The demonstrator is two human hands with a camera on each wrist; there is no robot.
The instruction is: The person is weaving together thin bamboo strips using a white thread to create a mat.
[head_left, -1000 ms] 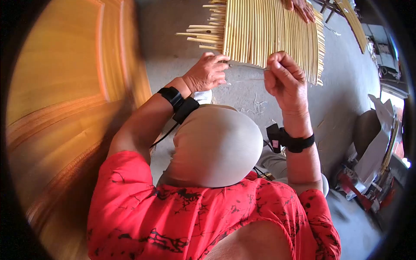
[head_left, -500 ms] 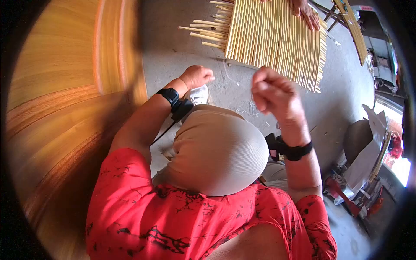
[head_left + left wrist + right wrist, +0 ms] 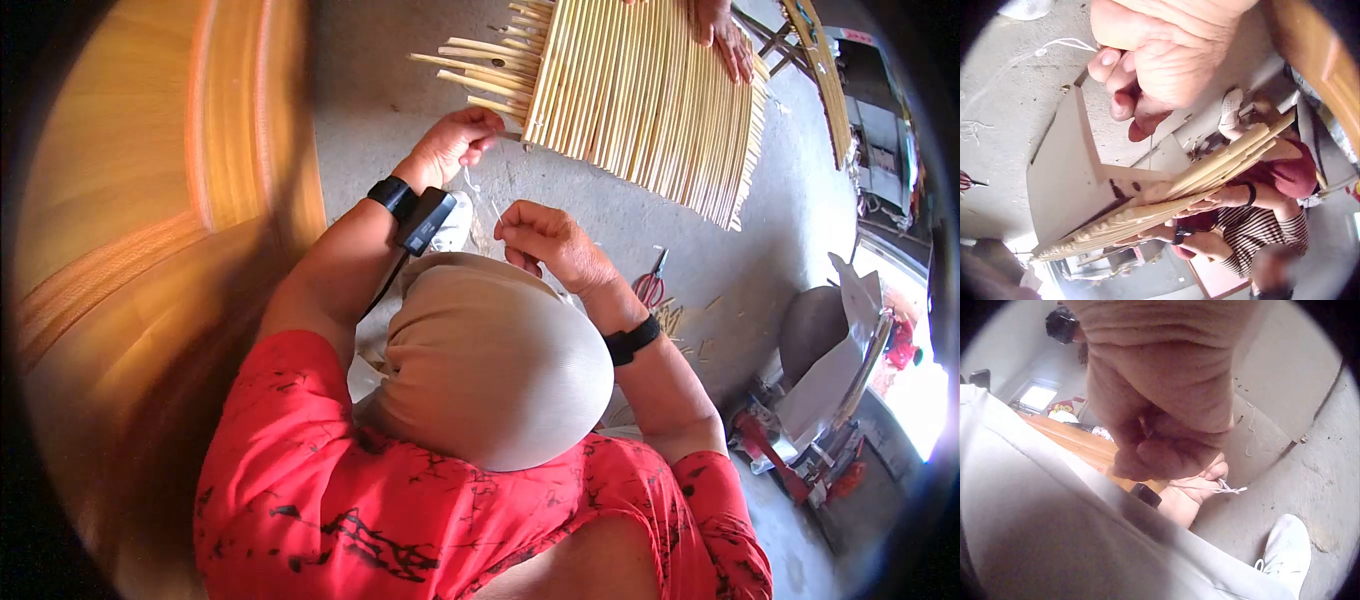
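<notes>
A mat of thin yellow sticks (image 3: 640, 100) lies at the top of the head view, loose stick ends jutting out at its left. Just below its near left corner, my left hand (image 3: 452, 145) pinches a white string (image 3: 470, 180); in the left wrist view the string (image 3: 1066, 42) runs from the fingers of that hand (image 3: 1160, 56) to a knot. My right hand (image 3: 558, 248), lower and to the right, has curled fingers with a bit of string at the fingertips. In the right wrist view the string (image 3: 1232, 489) shows beyond the right hand (image 3: 1160, 412).
Another person's hand (image 3: 725, 38) rests on the mat's far side. Red-handled scissors (image 3: 651, 285) and stick scraps (image 3: 670, 320) lie on the floor at the right. A wooden panel (image 3: 130, 240) stands at the left, and a white shoe (image 3: 455, 225) is below my left hand.
My right hand has moved left and down, closer to the left hand. The left hand dropped back from the mat's edge, then rose towards its corner. The scissors have come into view.
</notes>
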